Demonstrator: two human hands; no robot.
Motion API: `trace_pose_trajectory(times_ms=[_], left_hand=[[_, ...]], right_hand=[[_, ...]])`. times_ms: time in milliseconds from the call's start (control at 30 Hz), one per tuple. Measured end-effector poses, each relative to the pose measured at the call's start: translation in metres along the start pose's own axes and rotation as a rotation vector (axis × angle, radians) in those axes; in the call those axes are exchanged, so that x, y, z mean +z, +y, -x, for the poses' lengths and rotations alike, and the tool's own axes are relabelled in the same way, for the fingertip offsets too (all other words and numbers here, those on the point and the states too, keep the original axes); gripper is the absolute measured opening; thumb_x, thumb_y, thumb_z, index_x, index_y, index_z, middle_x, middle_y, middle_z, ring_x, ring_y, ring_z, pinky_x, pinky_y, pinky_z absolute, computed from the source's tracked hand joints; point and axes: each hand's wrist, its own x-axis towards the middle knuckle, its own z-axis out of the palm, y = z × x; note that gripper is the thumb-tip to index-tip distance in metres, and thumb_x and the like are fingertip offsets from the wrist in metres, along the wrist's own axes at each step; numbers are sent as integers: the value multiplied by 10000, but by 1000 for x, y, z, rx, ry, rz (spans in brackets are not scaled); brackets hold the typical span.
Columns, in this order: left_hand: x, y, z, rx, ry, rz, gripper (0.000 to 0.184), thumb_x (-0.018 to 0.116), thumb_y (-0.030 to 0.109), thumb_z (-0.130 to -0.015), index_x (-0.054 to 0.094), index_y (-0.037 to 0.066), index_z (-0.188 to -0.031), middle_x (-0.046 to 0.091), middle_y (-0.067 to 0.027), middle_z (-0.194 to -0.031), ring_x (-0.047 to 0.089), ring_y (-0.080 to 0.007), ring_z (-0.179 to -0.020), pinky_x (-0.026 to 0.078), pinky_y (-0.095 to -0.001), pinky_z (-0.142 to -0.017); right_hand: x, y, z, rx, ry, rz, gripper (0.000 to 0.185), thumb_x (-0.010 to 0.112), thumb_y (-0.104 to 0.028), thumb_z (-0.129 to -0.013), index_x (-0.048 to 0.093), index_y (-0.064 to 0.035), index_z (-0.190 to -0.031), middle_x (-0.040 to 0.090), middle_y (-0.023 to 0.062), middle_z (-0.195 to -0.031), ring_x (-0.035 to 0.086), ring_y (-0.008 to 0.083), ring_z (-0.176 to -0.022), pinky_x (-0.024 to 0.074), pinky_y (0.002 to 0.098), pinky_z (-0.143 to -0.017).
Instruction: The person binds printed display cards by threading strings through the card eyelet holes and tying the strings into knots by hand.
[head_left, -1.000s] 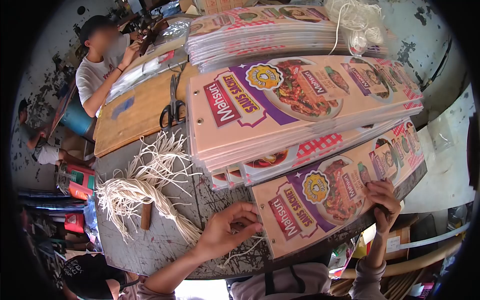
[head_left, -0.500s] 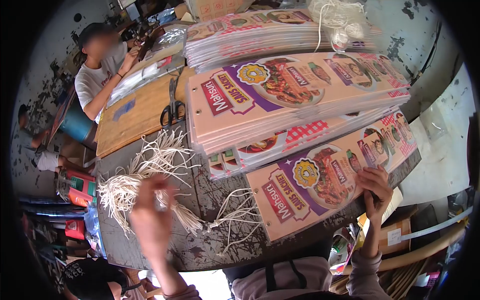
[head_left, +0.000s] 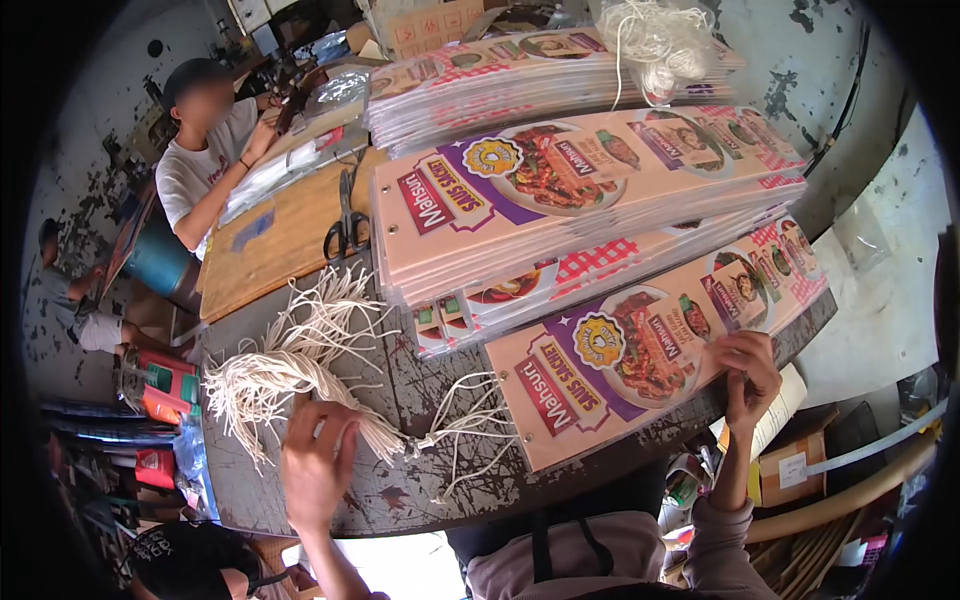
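Note:
My left hand (head_left: pixel 318 468) is over the dark table beside a thick bundle of white cords (head_left: pixel 265 385). Its fingers are loosely bent and apart, with nothing visible in them. At its right end the bundle narrows, and more loose cord strands (head_left: pixel 465 425) spread toward the nearest printed card. My right hand (head_left: pixel 745 372) grips the lower edge of this long printed card (head_left: pixel 560 365), fingers on top and thumb at the edge. The card is peach and purple, with food pictures and metal eyelets at its left end.
Behind lie stacks of similar plastic-covered cards (head_left: pixel 590 240), a white string ball (head_left: pixel 660 55) on the rear stack. Black scissors (head_left: pixel 347 225) rest by a wooden board (head_left: pixel 290 240). Another person (head_left: pixel 205 150) works at the far left. A cardboard box (head_left: pixel 795 465) stands below the table's right side.
My left hand has come down and nearer to me, off the cord bundle, and is less blurred. My right hand stays at the card's edge. The whole view has shifted slightly.

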Motion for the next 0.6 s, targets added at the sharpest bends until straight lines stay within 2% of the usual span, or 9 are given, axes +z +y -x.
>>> trace_pose_trajectory(times_ms=[67, 133, 167, 233, 300, 433, 500, 533, 600], left_hand=[[-3, 1, -13, -48, -25, 44, 146, 647, 24, -739, 640, 67, -878, 578, -76, -935, 591, -244, -822, 472, -353, -732], [-2, 2, -34, 123, 14, -179, 167, 617, 20, -719, 643, 74, -875, 582, -54, -922, 580, -207, -849, 468, -338, -711], [2, -1, -43, 126, 18, -176, 167, 617, 20, -719, 643, 74, -875, 582, -54, -922, 580, -207, -849, 468, -338, -711], [18, -14, -58, 275, -22, -300, 161, 587, 38, -698, 639, 78, -845, 582, -38, -894, 572, -200, -846, 465, -334, -712], [25, -19, -63, 298, -45, -317, 137, 573, 52, -692, 630, 81, -814, 578, -28, -877, 574, -192, -827, 465, -322, -718], [19, 3, -60, 337, 60, -212, 96, 588, 74, -703, 623, 83, -792, 584, -36, -828, 581, -182, -748, 468, -322, -663], [12, 34, -50, 352, 321, 70, 55, 613, 104, -733, 626, 86, -783, 604, -16, -796, 574, -143, -679, 451, -286, -608], [8, 45, -45, 483, 345, 121, 50, 628, 120, -741, 630, 88, -779, 617, -5, -799, 570, -120, -670, 438, -264, -595], [5, 73, -36, 657, 373, 218, 53, 647, 142, -747, 634, 97, -772, 636, 12, -807, 572, -93, -673, 419, -229, -578]], right_hand=[[1, -1, 0, -2, 7, -6, 162, 521, 0, -647, 641, 17, -755, 648, 139, -860, 566, 306, -887, 423, 385, -835], [1, -3, -1, -13, -3, 11, 160, 520, 14, -648, 641, 14, -752, 647, 135, -851, 568, 299, -870, 432, 379, -820], [1, -4, -1, -14, 0, 16, 160, 520, 14, -648, 641, 14, -752, 647, 135, -851, 568, 299, -870, 432, 379, -820], [1, -5, -2, -3, -15, 15, 167, 518, 29, -643, 644, 10, -751, 645, 132, -840, 571, 293, -866, 438, 369, -813], [1, -7, -3, -10, -4, 31, 175, 510, 38, -638, 643, 8, -748, 644, 131, -835, 572, 292, -861, 439, 366, -811], [7, -29, -1, 25, 60, 83, 186, 493, 51, -625, 640, 1, -728, 642, 125, -819, 578, 289, -838, 442, 365, -800], [17, -54, -1, -73, 37, 51, 225, 486, 67, -622, 647, -18, -754, 652, 107, -818, 604, 280, -792, 466, 362, -748], [26, -68, 0, -122, 25, 0, 230, 500, 72, -630, 651, -23, -774, 654, 104, -817, 615, 275, -781, 474, 357, -727], [44, -104, 3, -153, -53, -267, 210, 634, 30, -660, 664, -27, -860, 661, 110, -843, 635, 272, -802, 498, 352, -705]])
